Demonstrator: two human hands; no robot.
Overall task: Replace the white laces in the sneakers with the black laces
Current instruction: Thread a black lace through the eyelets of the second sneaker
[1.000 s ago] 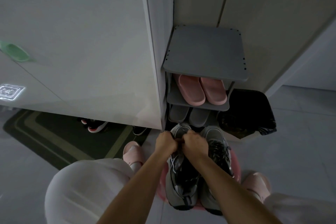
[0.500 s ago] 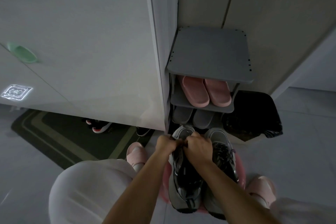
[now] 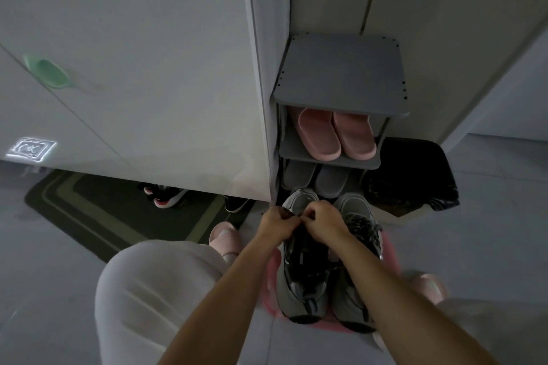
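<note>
Two grey and black sneakers stand side by side on a pink stool (image 3: 271,281) between my knees. On the left sneaker (image 3: 302,278) my left hand (image 3: 275,224) and my right hand (image 3: 324,221) meet near the toe end of the lacing. Both hands have curled fingers pinching a lace there; the lace itself is hidden under the fingers and its colour is unclear in the dim light. The right sneaker (image 3: 360,225) shows dark lacing and is untouched.
A grey shoe rack (image 3: 341,77) stands just beyond the sneakers, holding pink slippers (image 3: 336,135) and grey slippers (image 3: 314,176). A black bag (image 3: 412,178) lies to its right. A dark mat (image 3: 98,210) with other shoes lies left. My pink-slippered foot (image 3: 225,235) rests beside the stool.
Both hands have shifted a little further toward the toe end of the left sneaker and stay together on the lace. The camera has tilted slightly.
</note>
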